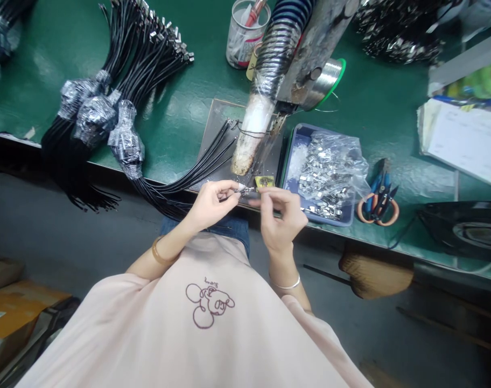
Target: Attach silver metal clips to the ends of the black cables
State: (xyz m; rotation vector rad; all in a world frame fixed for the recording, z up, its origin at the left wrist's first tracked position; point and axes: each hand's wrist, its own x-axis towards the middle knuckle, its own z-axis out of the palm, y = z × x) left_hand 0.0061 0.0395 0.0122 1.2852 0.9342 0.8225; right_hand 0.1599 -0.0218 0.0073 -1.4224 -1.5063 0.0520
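Observation:
My left hand (216, 203) is closed in a pinch on a small metal connector (249, 189) at the front edge of the table. Whether a black cable runs into that connector is hidden by the fingers. Just right of it, my right hand (283, 215) is also pinched, its fingertips slightly blurred; what they hold, if anything, is too small to make out. A yellow sponge (265, 181) lies right behind the fingertips. Black cables (201, 167) from a wrapped bundle fan over a dark board (217, 116) beside my left hand.
A fume hose (269, 70) and a spool of solder wire (326, 81) hang above the board. To the right stand a blue tray (289, 167) of bagged metal connectors, scissors (386, 213) and pliers (385, 172). Wrapped cable bundles (94, 116) lie left; a cup (235, 46) stands behind.

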